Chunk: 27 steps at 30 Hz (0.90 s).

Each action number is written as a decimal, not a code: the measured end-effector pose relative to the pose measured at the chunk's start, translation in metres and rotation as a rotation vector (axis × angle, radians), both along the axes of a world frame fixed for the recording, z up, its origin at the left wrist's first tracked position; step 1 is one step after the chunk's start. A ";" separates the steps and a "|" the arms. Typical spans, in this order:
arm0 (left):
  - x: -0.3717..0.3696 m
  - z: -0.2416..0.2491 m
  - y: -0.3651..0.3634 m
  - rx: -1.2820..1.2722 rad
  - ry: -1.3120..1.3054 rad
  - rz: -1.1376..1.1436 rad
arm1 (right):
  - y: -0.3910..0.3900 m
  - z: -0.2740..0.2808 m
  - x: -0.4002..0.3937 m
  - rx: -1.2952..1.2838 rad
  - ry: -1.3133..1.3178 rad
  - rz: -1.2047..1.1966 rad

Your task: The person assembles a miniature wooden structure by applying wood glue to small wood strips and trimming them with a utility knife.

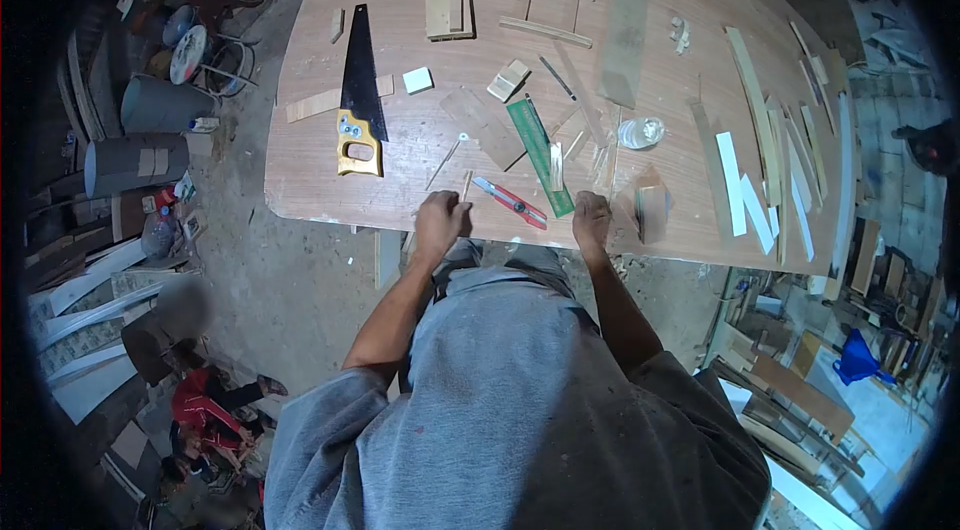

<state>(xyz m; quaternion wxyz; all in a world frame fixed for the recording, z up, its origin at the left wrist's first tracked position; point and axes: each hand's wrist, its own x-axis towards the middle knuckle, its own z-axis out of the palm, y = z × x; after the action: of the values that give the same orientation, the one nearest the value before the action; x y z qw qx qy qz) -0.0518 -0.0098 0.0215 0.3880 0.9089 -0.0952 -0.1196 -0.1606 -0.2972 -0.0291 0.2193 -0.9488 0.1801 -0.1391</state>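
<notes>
My left hand [440,222] is at the table's front edge, its fingers closed on a thin wooden stick [467,186] that points away from me. On the same edge rests my right hand [592,218], fingers curled; whatever may be in them is hidden. Between the hands lies a red utility knife [512,204] with its blade out. A green ruler [540,158] slants away just left of my right hand, with a small wood strip [556,167] on it. Another thin stick [443,163] lies beyond my left hand.
A yellow-handled handsaw [361,110] lies at left on the table [300,170]. Nearby are a white block [418,81], a wooden block [509,79] and a clear jar [641,133]. Wood strips [755,110] cover the right side. Another person [210,410] is low at left.
</notes>
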 end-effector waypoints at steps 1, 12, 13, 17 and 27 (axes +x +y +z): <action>0.001 -0.001 -0.007 0.073 -0.007 -0.032 | 0.005 0.008 0.001 -0.008 -0.002 -0.002; 0.009 0.022 0.014 -0.391 0.242 -0.056 | 0.111 0.108 0.062 0.655 -0.051 0.297; 0.012 0.040 0.014 -0.532 0.517 -0.027 | 0.119 0.121 0.072 0.807 0.001 0.347; 0.018 0.097 0.012 -0.924 0.696 0.059 | 0.122 0.148 0.089 1.233 0.207 0.365; 0.016 0.127 0.000 -1.100 0.734 0.141 | 0.123 0.182 0.082 1.177 0.051 0.186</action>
<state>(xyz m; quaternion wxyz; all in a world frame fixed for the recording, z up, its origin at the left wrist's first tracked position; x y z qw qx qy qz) -0.0362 -0.0096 0.1488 0.8095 0.4825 0.0555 -0.3298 -0.0790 -0.1738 0.1530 0.7150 -0.6827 0.1482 0.0267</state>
